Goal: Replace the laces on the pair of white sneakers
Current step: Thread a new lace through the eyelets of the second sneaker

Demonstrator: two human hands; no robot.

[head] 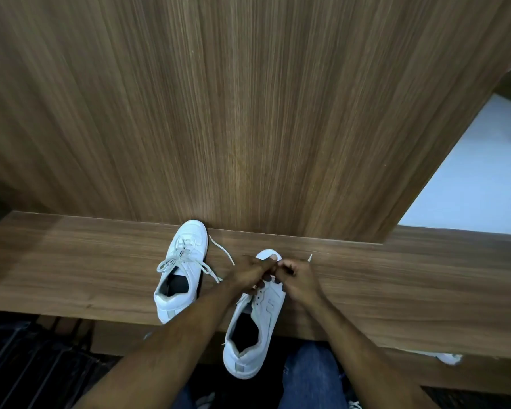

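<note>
Item: grip. Our left hand [250, 271] and right hand [297, 276] meet, fingers curled, over the forefoot of the near sneaker [255, 323], pinching what we take to be its lace [309, 257] at the lower eyelets; the pinch itself is hidden by the knuckles, only a thin white tip showing just beyond the right hand. Item: near sneaker, toe toward the wall panel [248, 113], upper eyelets bare, heel overhanging the front edge of the wooden shelf [71, 261], above our jeans [310, 376]. Item: far sneaker [182, 270], left of the near sneaker, fully laced and tied, one loose end trailing toward our left hand. Risks, as we judge them: a firm tug could tip the overhanging shoe off the shelf; a skipped eyelet or twisted lace could go unnoticed beneath our fingers; the trailing end could snag.
</note>
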